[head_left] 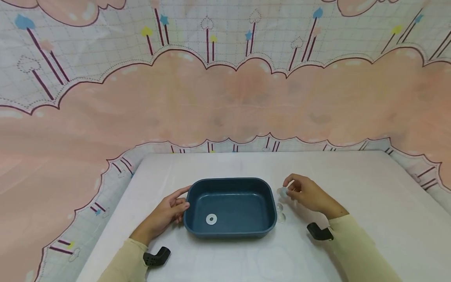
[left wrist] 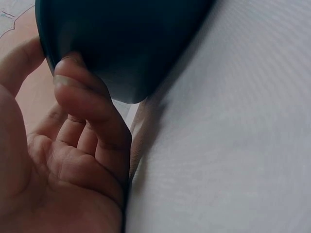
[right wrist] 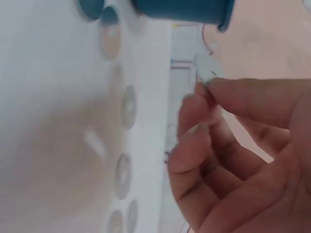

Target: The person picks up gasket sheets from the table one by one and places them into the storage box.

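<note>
Now I see right hand [head_left: 310, 194] pinching one clear washer [head_left: 282, 192] between thumb and fingertips, just right of blue tray [head_left: 230, 231]. I judge washer light, thin, stiff, slick; edge pinch suits it. Left hand [head_left: 165, 213] rests against tray's left wall, fingers loosely curled, holding nothing. Count: one tray; one white washer [head_left: 211, 219] inside; right wrist view shows about five loose washers [right wrist: 128, 107] on white table [head_left: 370, 203].
</note>
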A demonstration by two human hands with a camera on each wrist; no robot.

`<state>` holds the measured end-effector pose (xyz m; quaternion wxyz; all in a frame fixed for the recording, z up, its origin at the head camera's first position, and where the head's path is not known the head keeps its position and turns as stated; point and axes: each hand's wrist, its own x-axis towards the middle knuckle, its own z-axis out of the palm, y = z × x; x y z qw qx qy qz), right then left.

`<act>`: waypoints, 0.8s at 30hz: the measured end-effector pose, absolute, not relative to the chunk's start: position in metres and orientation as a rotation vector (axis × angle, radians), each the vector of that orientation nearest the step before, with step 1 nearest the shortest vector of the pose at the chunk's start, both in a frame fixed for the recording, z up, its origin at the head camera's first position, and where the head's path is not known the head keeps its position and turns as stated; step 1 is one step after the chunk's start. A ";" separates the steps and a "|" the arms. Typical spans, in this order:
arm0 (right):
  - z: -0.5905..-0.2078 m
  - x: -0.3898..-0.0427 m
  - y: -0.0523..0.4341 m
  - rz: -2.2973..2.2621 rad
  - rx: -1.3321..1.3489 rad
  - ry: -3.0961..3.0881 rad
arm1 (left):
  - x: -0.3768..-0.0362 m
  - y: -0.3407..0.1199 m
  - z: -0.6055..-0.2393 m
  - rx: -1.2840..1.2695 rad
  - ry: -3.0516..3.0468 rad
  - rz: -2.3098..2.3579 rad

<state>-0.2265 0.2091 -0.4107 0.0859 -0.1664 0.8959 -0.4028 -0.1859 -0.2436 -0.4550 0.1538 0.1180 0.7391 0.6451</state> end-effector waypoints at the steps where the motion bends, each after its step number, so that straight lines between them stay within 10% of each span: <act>1: -0.407 -0.227 0.207 -1.223 -0.497 2.663 | -0.185 -0.244 -0.455 0.346 2.119 1.853; 24: -0.352 -0.237 0.132 -1.406 -0.627 2.443 | -0.185 -0.244 -0.458 0.362 2.088 1.877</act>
